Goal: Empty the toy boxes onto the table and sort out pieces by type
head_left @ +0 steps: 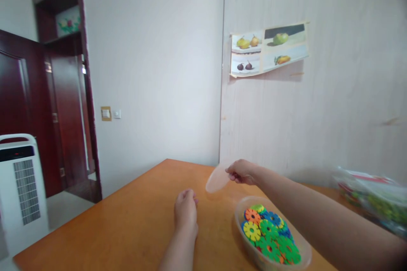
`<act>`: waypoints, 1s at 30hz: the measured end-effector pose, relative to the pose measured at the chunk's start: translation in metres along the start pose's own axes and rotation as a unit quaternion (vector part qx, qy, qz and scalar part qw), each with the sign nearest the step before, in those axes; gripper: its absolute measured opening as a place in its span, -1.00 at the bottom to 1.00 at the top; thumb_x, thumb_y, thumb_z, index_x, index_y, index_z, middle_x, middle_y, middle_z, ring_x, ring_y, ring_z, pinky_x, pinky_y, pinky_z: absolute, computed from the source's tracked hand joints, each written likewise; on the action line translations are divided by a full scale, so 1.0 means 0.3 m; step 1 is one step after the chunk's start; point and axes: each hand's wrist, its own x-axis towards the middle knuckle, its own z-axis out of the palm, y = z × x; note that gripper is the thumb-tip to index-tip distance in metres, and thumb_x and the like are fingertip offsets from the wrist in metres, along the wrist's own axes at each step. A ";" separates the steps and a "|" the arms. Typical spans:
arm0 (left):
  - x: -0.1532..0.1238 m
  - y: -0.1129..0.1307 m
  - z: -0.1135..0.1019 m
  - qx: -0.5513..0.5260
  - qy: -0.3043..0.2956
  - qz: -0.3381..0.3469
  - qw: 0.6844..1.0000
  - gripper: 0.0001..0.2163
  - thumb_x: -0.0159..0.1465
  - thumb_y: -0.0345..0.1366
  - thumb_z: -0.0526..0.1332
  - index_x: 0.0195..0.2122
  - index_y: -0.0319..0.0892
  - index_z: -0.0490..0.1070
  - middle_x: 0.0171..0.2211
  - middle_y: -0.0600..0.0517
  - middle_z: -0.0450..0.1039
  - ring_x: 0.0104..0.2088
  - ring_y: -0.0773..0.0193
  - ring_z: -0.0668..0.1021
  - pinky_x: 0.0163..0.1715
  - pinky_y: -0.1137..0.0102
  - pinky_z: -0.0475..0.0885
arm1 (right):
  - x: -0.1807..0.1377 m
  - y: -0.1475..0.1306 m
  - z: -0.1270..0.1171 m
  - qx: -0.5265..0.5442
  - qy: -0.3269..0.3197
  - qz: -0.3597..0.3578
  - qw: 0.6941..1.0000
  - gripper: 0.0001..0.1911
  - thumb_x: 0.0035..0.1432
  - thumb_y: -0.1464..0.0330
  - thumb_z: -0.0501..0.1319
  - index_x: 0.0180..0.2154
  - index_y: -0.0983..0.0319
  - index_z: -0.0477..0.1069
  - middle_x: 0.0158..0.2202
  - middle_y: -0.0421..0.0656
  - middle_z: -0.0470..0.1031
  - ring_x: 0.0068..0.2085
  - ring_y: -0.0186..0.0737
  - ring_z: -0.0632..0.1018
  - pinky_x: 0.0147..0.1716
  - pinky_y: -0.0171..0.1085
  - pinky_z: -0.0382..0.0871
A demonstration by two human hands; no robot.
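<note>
Pinched at its edge in my right hand (241, 172) is a thin translucent lid (217, 179), tilted above the table and slightly smeared by motion. Below my right forearm stands a clear plastic bowl (305, 258). It is filled with flat, notched flower-shaped discs (269, 229) in green, yellow, orange and blue. My left hand (185, 209) is over the table, left of the bowl, with its fingers curled closed. The inside of that hand is hidden, so I cannot make out whether anything is in it.
The orange-brown wooden table (136, 220) reaches to the wall. Clear plastic packages (375, 197) with green contents lie at the right. A white appliance (23, 190) stands on the floor at the left, near a dark red door (19, 80). Fruit pictures (270, 48) hang on the wall.
</note>
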 end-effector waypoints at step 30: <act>-0.003 0.006 0.017 -0.012 0.000 -0.001 1.000 -0.80 0.10 -0.28 0.20 -0.24 -0.19 0.40 -0.30 -0.03 0.51 -0.34 0.26 0.57 -0.24 0.31 0.44 | -0.762 0.405 -0.089 -0.468 0.156 -0.436 0.753 -0.78 0.10 0.16 0.33 -0.28 0.14 0.47 -0.31 -0.09 0.48 -0.28 -0.12 0.45 -0.30 -0.19 0.30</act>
